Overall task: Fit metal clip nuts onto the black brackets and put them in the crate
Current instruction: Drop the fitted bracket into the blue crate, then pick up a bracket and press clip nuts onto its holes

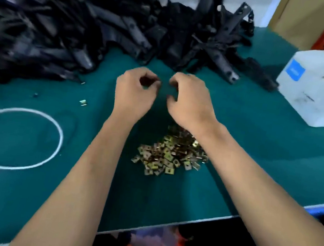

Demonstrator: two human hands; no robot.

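Left hand [134,92] and right hand [189,101] curling over green surface [257,146], contents unclear; clip nuts [170,155] piling beneath wrists, risking scattering if forearms are brushing them.

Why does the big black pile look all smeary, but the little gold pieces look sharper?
In the head view, the pile of black brackets is streaked with motion blur, worst at the left edge; the gold clip nuts near the middle stay fairly crisp; the white cord loop is softly blurred, and the wide lens bends the table edge.
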